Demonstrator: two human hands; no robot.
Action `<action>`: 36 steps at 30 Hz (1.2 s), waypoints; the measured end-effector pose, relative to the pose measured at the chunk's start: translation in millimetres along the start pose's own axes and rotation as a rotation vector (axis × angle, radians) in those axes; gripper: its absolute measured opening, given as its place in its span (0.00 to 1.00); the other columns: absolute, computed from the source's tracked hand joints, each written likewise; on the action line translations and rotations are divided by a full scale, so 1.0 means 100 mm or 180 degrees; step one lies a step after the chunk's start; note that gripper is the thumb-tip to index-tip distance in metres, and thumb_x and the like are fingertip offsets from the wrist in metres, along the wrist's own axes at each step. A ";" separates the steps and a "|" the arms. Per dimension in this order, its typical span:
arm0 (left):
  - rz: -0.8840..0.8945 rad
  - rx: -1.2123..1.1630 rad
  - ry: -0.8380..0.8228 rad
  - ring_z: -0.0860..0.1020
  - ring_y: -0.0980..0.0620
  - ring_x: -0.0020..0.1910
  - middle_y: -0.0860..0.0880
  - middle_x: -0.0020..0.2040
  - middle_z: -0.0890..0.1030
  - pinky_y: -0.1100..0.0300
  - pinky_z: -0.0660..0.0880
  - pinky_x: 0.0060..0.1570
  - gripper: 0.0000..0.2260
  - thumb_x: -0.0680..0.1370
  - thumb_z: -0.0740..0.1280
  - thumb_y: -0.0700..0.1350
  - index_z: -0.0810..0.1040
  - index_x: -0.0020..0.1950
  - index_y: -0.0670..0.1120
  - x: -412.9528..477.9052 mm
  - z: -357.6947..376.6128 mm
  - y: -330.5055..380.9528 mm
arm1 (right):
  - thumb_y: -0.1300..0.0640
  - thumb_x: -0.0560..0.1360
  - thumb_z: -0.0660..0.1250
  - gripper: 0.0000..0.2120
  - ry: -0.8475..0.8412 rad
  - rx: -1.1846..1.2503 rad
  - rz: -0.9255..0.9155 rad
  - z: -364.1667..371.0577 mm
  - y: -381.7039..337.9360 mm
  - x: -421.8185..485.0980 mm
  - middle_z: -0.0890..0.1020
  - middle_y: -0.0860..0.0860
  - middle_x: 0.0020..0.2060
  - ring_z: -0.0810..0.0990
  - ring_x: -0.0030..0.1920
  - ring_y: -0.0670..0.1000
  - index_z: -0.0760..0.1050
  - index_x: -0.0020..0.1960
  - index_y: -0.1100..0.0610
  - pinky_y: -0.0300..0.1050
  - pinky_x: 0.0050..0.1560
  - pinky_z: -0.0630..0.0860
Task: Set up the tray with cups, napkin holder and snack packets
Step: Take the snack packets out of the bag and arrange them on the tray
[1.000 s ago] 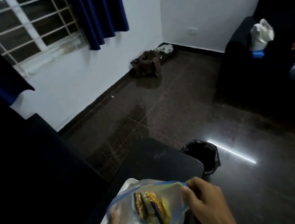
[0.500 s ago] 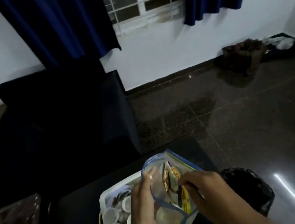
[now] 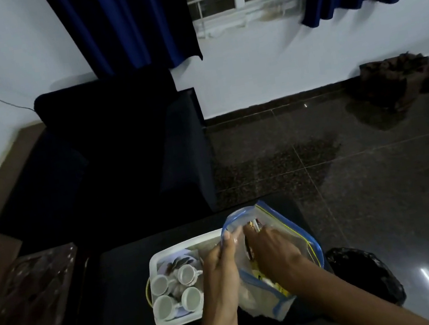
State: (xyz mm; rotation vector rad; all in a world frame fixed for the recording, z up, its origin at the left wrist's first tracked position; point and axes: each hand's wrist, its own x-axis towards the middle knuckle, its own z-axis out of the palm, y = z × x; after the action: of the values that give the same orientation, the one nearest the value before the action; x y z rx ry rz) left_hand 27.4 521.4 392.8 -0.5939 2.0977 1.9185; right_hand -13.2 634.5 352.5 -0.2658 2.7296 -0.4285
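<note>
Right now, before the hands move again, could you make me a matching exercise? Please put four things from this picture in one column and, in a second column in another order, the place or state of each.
Column one
1. cups
2. right hand
3. left hand
4. black bin

Column two
A. on the floor, to the right of the table
B. reaching inside the zip bag
C. pinching the bag's rim
D. standing in the white tray

Right pairs: 1-D, 2-B, 3-C, 4-A.
</note>
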 end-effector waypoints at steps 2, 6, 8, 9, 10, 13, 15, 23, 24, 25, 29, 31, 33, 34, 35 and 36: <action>-0.0031 -0.0039 0.0091 0.82 0.66 0.47 0.61 0.46 0.87 0.61 0.77 0.52 0.17 0.82 0.56 0.60 0.85 0.47 0.66 0.02 -0.03 -0.06 | 0.58 0.81 0.60 0.26 0.0224 0.0163 0.0054 0.09 0.02 0.04 0.74 0.57 0.68 0.75 0.66 0.53 0.55 0.76 0.59 0.46 0.66 0.72; -0.0121 -0.0058 0.0199 0.83 0.62 0.47 0.63 0.44 0.86 0.60 0.77 0.50 0.15 0.80 0.57 0.63 0.84 0.47 0.68 -0.04 -0.11 -0.11 | 0.56 0.79 0.65 0.25 0.0359 0.0007 -0.0157 0.24 0.03 0.06 0.76 0.61 0.65 0.77 0.64 0.50 0.65 0.71 0.67 0.40 0.66 0.71; -0.0113 -0.0132 0.0287 0.84 0.63 0.47 0.65 0.45 0.86 0.61 0.76 0.48 0.14 0.77 0.58 0.65 0.83 0.46 0.69 -0.07 -0.15 -0.11 | 0.55 0.84 0.52 0.19 0.0215 0.0206 -0.0266 0.30 -0.02 0.01 0.75 0.56 0.67 0.75 0.65 0.51 0.63 0.73 0.57 0.45 0.67 0.70; -0.0094 -0.0155 0.0356 0.84 0.64 0.46 0.68 0.44 0.85 0.63 0.75 0.46 0.14 0.76 0.58 0.65 0.83 0.44 0.69 -0.09 -0.17 -0.10 | 0.55 0.84 0.49 0.18 0.0326 0.0183 -0.0331 0.29 -0.08 -0.03 0.75 0.55 0.66 0.75 0.64 0.51 0.64 0.72 0.56 0.45 0.66 0.71; -0.0090 -0.0176 0.0432 0.83 0.63 0.46 0.70 0.42 0.84 0.65 0.75 0.45 0.15 0.75 0.58 0.66 0.83 0.42 0.67 -0.11 -0.20 -0.11 | 0.54 0.85 0.48 0.18 0.0422 0.0066 -0.0403 0.27 -0.15 -0.06 0.74 0.56 0.67 0.74 0.65 0.52 0.64 0.72 0.57 0.40 0.66 0.70; -0.0098 -0.0212 0.0552 0.83 0.58 0.49 0.67 0.42 0.85 0.55 0.80 0.50 0.15 0.72 0.58 0.68 0.83 0.42 0.66 -0.13 -0.31 -0.15 | 0.56 0.83 0.53 0.18 0.0345 0.0078 -0.0412 0.17 -0.45 -0.23 0.74 0.59 0.65 0.74 0.66 0.58 0.66 0.70 0.62 0.25 0.57 0.67; -0.0112 -0.0265 0.0516 0.84 0.56 0.53 0.64 0.46 0.86 0.48 0.79 0.59 0.13 0.76 0.58 0.65 0.83 0.45 0.68 -0.14 -0.42 -0.20 | 0.61 0.80 0.61 0.19 0.0394 -0.0246 -0.0272 0.08 -0.67 -0.34 0.74 0.59 0.64 0.76 0.63 0.57 0.65 0.69 0.62 0.40 0.58 0.75; -0.0155 -0.0772 0.0046 0.84 0.57 0.57 0.54 0.55 0.87 0.63 0.79 0.51 0.23 0.73 0.62 0.63 0.83 0.60 0.52 -0.20 -0.78 -0.38 | 0.61 0.74 0.63 0.17 0.0759 0.0008 0.0083 -0.24 -0.95 -0.88 0.79 0.49 0.51 0.81 0.50 0.56 0.71 0.62 0.50 0.48 0.39 0.74; -0.0157 -0.0817 0.0016 0.84 0.58 0.55 0.55 0.54 0.87 0.67 0.79 0.47 0.23 0.73 0.63 0.63 0.84 0.59 0.52 -0.20 -0.82 -0.38 | 0.61 0.73 0.63 0.18 0.0812 0.0204 0.0097 -0.29 -0.94 -0.92 0.80 0.48 0.50 0.81 0.49 0.55 0.73 0.62 0.49 0.49 0.42 0.77; -0.0153 -0.0862 -0.0018 0.84 0.59 0.55 0.55 0.54 0.87 0.69 0.78 0.46 0.23 0.72 0.63 0.63 0.84 0.59 0.52 -0.21 -0.87 -0.39 | 0.61 0.74 0.64 0.17 0.0920 0.0467 0.0090 -0.35 -0.93 -0.97 0.80 0.47 0.49 0.82 0.48 0.53 0.76 0.60 0.48 0.49 0.45 0.78; -0.0194 -0.0872 -0.0155 0.82 0.59 0.59 0.57 0.58 0.85 0.55 0.75 0.62 0.26 0.70 0.64 0.66 0.81 0.62 0.54 -0.22 -1.05 -0.42 | 0.61 0.76 0.67 0.12 0.1286 0.1265 0.0255 -0.61 -0.86 -1.16 0.83 0.39 0.41 0.81 0.42 0.38 0.82 0.51 0.45 0.28 0.42 0.74; -0.0234 -0.0955 -0.0251 0.81 0.51 0.63 0.51 0.62 0.84 0.44 0.72 0.69 0.26 0.73 0.63 0.63 0.80 0.65 0.51 -0.22 -1.13 -0.44 | 0.59 0.76 0.66 0.11 0.1323 0.1832 0.0370 -0.75 -0.76 -1.28 0.84 0.40 0.39 0.83 0.41 0.38 0.82 0.49 0.44 0.30 0.40 0.78; -0.0308 -0.1053 -0.0283 0.80 0.46 0.65 0.47 0.63 0.83 0.40 0.71 0.69 0.26 0.73 0.66 0.63 0.79 0.66 0.50 -0.24 -1.19 -0.45 | 0.58 0.76 0.66 0.11 0.1463 0.2136 0.0470 -0.85 -0.58 -1.36 0.85 0.41 0.42 0.83 0.42 0.37 0.81 0.51 0.43 0.28 0.38 0.78; -0.0342 -0.1063 -0.0245 0.80 0.46 0.64 0.48 0.62 0.84 0.40 0.71 0.69 0.26 0.73 0.67 0.63 0.80 0.65 0.50 -0.25 -1.21 -0.46 | 0.58 0.76 0.66 0.11 0.1546 0.2009 0.0492 -0.86 -0.46 -1.36 0.84 0.41 0.43 0.83 0.44 0.36 0.81 0.53 0.44 0.26 0.38 0.77; -0.0369 -0.1060 -0.0177 0.80 0.48 0.64 0.49 0.62 0.84 0.40 0.71 0.69 0.23 0.74 0.67 0.62 0.81 0.64 0.51 -0.26 -1.23 -0.47 | 0.58 0.76 0.67 0.10 0.1611 0.1859 0.0539 -0.85 -0.33 -1.32 0.83 0.40 0.44 0.82 0.45 0.35 0.80 0.54 0.46 0.25 0.38 0.77; -0.0380 -0.1068 -0.0119 0.80 0.49 0.64 0.50 0.61 0.84 0.41 0.71 0.70 0.20 0.77 0.66 0.59 0.82 0.64 0.51 -0.28 -1.24 -0.48 | 0.59 0.76 0.67 0.10 0.1650 0.1723 0.0590 -0.81 -0.20 -1.25 0.82 0.39 0.45 0.82 0.46 0.33 0.80 0.54 0.48 0.24 0.38 0.76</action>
State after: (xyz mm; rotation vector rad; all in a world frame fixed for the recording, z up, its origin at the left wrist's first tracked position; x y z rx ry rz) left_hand 86.1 399.8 375.9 -0.7243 1.6863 2.2076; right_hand 73.3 666.2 471.9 0.2788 2.9297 -1.2978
